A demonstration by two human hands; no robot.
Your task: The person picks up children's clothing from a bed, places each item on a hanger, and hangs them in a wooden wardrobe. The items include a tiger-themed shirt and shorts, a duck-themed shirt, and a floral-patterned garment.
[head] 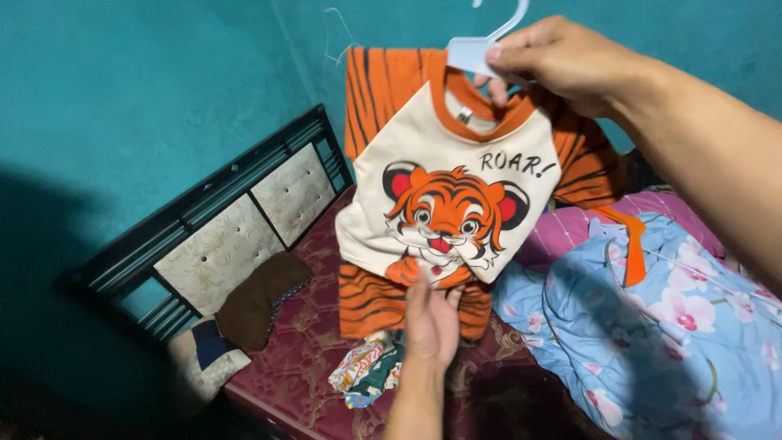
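1. Up top, the right hand [562, 61] is pinched tight on a pale plastic hanger [476, 50], thumb over the flat neck piece, fingers tucked behind it; the hook curls up out of the fist and off the top edge.

2. Hanging straight below that grip is the child's tiger shirt [448, 200]: cream front, orange collar, orange black-striped sleeves, and a cartoon tiger face printed in the middle. The collar sits right against the right hand's fingertips.

3. Down low, the left hand [432, 318] comes up from the bottom, palm toward the cloth, fingers flat against the shirt's lower hem. It is touching; whether the fingers actually pinch the cloth I cannot tell.

4. Just behind and beside the left hand's fingers hang the matching striped shorts [379, 301], below the shirt's hem.

5. Directly under the left hand, a folded patterned cloth [366, 371] lies on the maroon mattress [301, 342].

6. Off to the right of both hands, a blue floral blanket [652, 326] is heaped on the bed, with an orange strip lying across it.

7. Left of the grip, well apart, the dark metal headboard [236, 220] with padded panels stands against a teal wall [122, 98]; a brown cloth [261, 297] is slumped at its foot.
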